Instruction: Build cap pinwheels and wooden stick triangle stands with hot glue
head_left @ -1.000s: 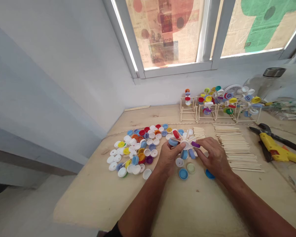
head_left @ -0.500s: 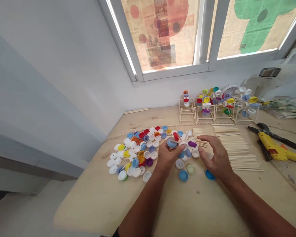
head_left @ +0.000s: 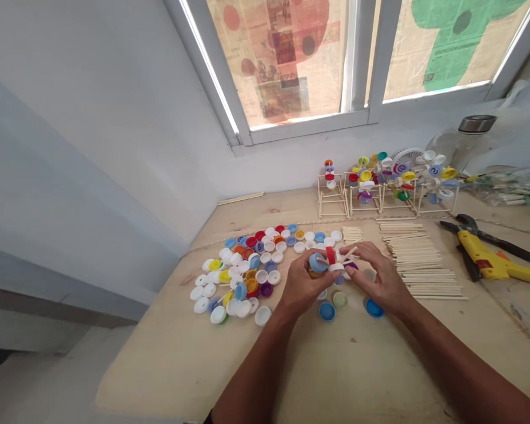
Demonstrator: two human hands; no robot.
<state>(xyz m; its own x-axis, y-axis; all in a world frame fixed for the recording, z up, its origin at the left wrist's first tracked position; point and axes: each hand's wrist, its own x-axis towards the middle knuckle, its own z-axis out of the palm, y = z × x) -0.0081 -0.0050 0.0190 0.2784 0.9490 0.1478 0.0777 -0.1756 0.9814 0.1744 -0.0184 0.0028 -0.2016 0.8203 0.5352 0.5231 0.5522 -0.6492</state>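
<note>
Between my two hands is a small assembly of bottle caps and thin sticks, with a red cap (head_left: 331,255), a light blue cap and a white cap facing different ways. My left hand (head_left: 304,281) grips its left side near the light blue cap (head_left: 318,262), thumb by the white cap. My right hand (head_left: 378,275) closes its thumb and fingers on the right side, around a purple cap and pale sticks; the fingertips partly hide them. Below on the table lie a blue cap (head_left: 327,311), a pale green cap (head_left: 340,299) and another blue cap (head_left: 374,308) beside my right hand.
Many loose coloured caps (head_left: 247,274) spread to the left. Cut sticks (head_left: 424,259) lie in rows at the right, beside a yellow glue gun (head_left: 490,259) and dark-handled pliers (head_left: 507,242). Stick frames with cap wheels (head_left: 364,188) stand along the wall.
The cap assembly has turned in my hands, its red cap now more upright. My right hand has moved left and closed onto its right side. The view has shifted slightly.
</note>
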